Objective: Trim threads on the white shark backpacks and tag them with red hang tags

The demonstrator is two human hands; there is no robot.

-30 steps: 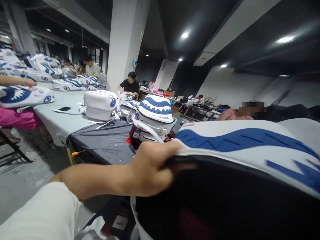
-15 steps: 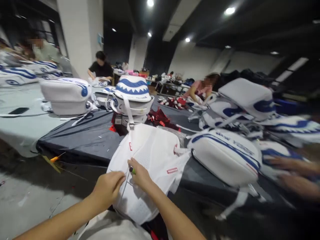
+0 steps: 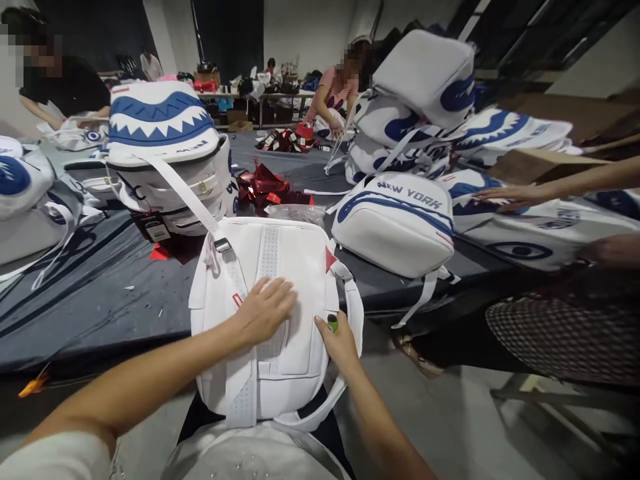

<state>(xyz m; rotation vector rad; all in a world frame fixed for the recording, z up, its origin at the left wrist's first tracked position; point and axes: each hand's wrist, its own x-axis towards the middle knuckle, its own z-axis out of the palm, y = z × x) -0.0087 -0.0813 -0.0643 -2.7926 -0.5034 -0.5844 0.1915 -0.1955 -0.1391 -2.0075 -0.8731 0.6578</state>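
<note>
A white backpack (image 3: 295, 247) leans against the table edge and my lap, with its back panel and straps facing me. My left hand (image 3: 267, 310) lies on the middle of that panel with its fingers stretched out and holds nothing. At the panel's right edge, my right hand (image 3: 343, 343) is closed around a small green object with a black end (image 3: 333, 323); its kind I cannot make out. The thumb of this hand touches the side of the backpack. One white shoulder strap (image 3: 355, 307) loops down on the right, beside the right hand.
Stacked white-and-blue backpacks (image 3: 160, 127) stand behind on the dark-covered table (image 3: 100, 300). Red tags (image 3: 265, 187) lie by them. To the right are a "NEW YORK" backpack (image 3: 395, 220), a taller pile (image 3: 415, 80) and a co-worker's hand (image 3: 515, 197). Other people work farther back.
The backpack now faces me squarely with its straps spread. My left hand has gone from pinching at its left side to lying flat on the panel. My right hand has moved to the right edge.
</note>
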